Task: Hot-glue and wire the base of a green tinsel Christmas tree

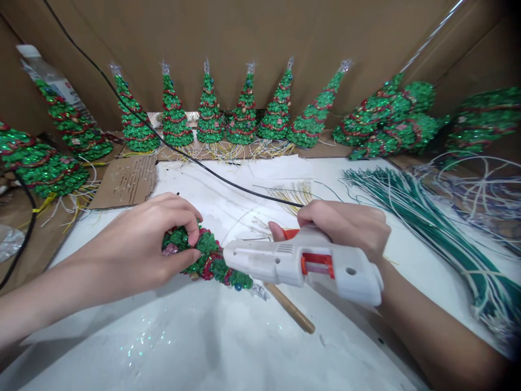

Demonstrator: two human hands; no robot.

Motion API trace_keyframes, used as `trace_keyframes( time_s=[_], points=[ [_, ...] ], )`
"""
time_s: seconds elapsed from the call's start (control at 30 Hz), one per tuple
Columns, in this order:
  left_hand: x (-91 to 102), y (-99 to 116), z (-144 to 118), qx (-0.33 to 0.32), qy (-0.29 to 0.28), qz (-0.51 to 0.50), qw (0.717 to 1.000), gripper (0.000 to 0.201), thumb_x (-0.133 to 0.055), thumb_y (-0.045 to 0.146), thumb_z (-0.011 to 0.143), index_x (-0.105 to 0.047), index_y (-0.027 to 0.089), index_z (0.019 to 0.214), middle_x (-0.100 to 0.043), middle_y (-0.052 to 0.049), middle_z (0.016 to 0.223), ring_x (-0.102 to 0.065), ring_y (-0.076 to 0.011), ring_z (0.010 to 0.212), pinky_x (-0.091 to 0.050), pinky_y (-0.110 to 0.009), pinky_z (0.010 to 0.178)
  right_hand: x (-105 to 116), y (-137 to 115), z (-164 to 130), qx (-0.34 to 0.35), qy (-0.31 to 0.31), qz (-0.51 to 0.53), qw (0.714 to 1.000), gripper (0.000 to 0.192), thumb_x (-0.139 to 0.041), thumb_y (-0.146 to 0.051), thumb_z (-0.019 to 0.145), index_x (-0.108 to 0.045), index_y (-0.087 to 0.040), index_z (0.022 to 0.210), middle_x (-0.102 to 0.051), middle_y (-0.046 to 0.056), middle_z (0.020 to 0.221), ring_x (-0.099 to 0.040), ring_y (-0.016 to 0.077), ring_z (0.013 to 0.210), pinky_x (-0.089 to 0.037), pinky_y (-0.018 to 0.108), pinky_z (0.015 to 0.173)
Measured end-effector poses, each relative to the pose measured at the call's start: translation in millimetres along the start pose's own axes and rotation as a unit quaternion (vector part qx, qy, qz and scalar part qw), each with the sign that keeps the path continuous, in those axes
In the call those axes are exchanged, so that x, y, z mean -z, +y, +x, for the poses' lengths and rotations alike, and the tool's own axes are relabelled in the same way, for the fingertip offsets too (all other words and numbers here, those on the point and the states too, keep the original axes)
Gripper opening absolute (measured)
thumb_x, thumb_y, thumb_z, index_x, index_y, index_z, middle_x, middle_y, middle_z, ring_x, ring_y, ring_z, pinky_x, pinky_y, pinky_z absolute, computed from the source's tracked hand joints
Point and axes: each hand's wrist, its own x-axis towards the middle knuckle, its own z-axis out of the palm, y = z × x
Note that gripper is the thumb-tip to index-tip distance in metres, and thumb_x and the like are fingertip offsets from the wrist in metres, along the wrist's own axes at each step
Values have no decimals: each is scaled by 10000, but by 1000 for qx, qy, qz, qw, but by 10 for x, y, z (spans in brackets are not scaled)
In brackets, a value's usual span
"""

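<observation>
A small green tinsel Christmas tree (207, 247) with red garland lies on its side on the white work surface, its silver star tip pointing right and toward me. My left hand (163, 239) is closed around the tree's wider end, thumb and fingers pressing into the tinsel. In my right hand (345, 222) is a white hot glue gun (280, 260) with an orange trigger, my fingers wrapped round its handle. Its nozzle meets the tree's side just right of my left thumb; whether it touches I cannot tell. A wooden stick (291, 308) lies beside the star tip.
Several finished trees stand along the back by the cardboard wall (260, 32); others lie at the right. A black cord (211, 171) crosses to the glue gun. Bundled green and white wires (439, 228) lie right. A cardboard piece (126, 182) and a plastic bottle (52, 73) are left.
</observation>
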Motion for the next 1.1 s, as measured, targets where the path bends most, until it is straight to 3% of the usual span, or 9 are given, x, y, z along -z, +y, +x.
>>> trace_keyframes(
  time_s=[1.1],
  points=[
    [4, 6, 1, -7, 5, 4, 1000, 60, -600, 273, 761, -598, 222, 731, -652, -26, 930, -570, -226, 901, -443, -323, 710, 16, -14, 8, -3, -5, 7, 1000, 292, -643, -306, 818, -454, -198, 624, -357, -72, 485, -302, 58, 404, -232, 233, 396]
  ],
)
